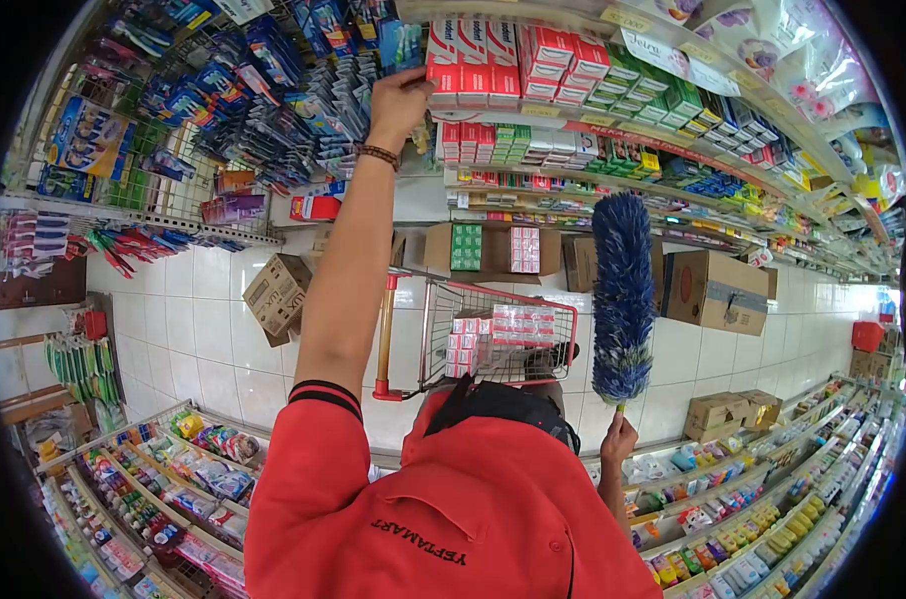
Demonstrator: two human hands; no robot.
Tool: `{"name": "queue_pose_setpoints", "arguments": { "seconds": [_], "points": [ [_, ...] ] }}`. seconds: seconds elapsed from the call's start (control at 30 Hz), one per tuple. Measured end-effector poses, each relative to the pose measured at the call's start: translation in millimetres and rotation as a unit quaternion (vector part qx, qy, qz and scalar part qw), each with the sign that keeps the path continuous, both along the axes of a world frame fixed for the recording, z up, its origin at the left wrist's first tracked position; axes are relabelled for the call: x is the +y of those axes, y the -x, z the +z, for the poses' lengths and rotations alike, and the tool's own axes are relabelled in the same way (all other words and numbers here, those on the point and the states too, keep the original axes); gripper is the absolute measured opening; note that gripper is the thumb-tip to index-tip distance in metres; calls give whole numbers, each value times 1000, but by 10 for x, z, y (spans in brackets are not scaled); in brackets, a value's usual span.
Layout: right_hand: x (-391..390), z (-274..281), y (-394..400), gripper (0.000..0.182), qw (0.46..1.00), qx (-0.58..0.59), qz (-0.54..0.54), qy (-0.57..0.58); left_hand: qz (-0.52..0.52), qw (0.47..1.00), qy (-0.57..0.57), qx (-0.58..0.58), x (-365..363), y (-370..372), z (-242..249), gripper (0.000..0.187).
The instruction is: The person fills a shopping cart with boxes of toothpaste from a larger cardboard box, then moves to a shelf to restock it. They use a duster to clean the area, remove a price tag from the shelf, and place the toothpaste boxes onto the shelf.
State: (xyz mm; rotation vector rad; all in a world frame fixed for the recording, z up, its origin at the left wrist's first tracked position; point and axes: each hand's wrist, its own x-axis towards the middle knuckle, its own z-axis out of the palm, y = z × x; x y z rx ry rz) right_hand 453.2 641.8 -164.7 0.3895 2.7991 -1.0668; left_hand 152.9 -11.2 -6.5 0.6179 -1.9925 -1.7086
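Observation:
Up at the shelf, my left hand point(401, 105) has its fingers bent around the left edge of a red-and-white toothpaste box point(446, 80), the end one in a stacked row. The far fingertips are partly hidden. Low on the right, my right hand point(618, 439) is closed around the handle of a blue fluffy duster point(622, 295), which points upward, away from my body. Packs of toothbrushes point(323, 120) hang just left of my left hand.
A shopping cart point(428, 339) with wrapped red-and-white packs stands before me. Beyond it an open carton point(438, 250) holds green and pink packs. More cartons point(717, 290) lie along the aisle floor. Stocked shelves point(752, 499) run behind me; a wire rack point(213, 230) stands left.

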Motion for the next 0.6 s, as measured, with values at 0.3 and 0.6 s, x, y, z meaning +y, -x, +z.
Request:
{"name": "queue_pose_setpoints", "arguments": {
  "seconds": [0.3, 0.6],
  "points": [
    [65, -139, -379, 56, 997, 4, -59, 44, 135, 913, 307, 232, 1180, -857, -345, 8],
    [361, 49, -982, 52, 990, -107, -79, -47, -420, 688, 305, -507, 2464, -2932, -3753, 41]
  ]
}}
